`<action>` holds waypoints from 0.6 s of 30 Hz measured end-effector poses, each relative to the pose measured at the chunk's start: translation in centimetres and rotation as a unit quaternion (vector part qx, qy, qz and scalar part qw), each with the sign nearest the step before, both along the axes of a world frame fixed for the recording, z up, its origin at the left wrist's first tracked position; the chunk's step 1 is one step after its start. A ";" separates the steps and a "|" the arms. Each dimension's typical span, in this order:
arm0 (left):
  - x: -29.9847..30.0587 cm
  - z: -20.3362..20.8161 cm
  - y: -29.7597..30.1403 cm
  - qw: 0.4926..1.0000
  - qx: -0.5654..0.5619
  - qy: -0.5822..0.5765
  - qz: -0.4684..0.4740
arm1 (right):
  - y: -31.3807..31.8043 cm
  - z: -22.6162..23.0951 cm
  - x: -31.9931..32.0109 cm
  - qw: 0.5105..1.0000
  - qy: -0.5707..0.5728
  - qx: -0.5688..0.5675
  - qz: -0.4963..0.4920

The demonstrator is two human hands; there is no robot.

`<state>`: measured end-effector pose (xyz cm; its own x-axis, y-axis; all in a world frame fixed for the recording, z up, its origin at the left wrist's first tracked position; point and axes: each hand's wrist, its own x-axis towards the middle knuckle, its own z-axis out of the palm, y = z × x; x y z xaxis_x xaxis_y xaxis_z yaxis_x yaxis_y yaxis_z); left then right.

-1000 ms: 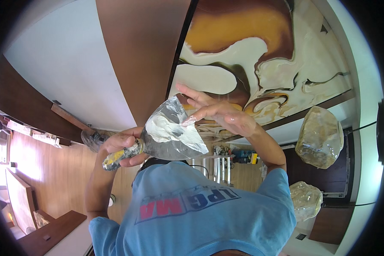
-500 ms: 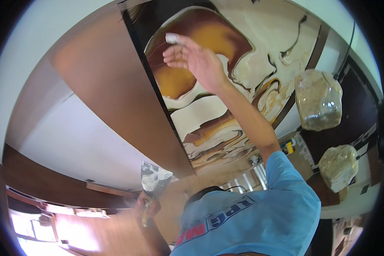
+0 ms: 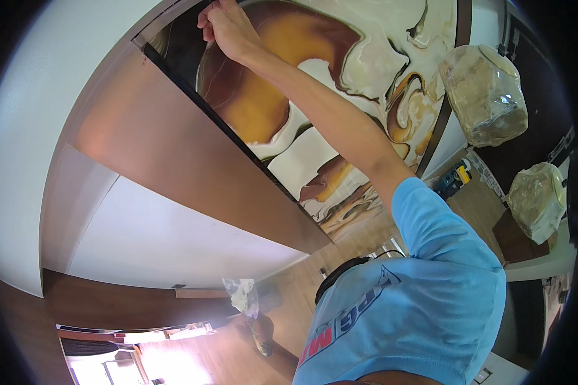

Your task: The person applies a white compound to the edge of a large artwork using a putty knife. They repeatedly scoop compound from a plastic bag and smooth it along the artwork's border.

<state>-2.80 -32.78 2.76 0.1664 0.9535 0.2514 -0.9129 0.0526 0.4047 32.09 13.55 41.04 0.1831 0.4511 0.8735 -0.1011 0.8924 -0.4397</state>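
My right hand (image 3: 230, 29) is raised to the top of a glossy marbled panel (image 3: 282, 61) in brown, amber and cream, at its dark upper left corner. The lower fingers are bent and one finger stretches up to the picture's top edge, where its tip is hidden. Nothing can be seen held in this hand. Low on the left, my left hand (image 3: 255, 330) is closed round the handle of a putty knife (image 3: 243, 295). White paste covers much of its broad blade, which points upward.
A black trim strip (image 3: 228, 131) borders the panel beside a smooth brown surface (image 3: 180, 147). Two plastic-wrapped pendant lamps (image 3: 485, 96) hang at the right. Beyond them, a blue and yellow tool (image 3: 454, 179) rests on the wooden floor. Bright windows (image 3: 112, 369) show at lower left.
My right hand, with white paste on a fingertip earlier, has moved up and left to the panel's upper corner. The putty knife sits lower and slightly right in view. The whole view has shifted.
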 end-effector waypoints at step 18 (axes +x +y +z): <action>-0.6 0.0 -0.6 0.997 0.060 0.018 -0.041 | -1.6 3.2 -7.0 0.966 -0.084 -0.085 -0.230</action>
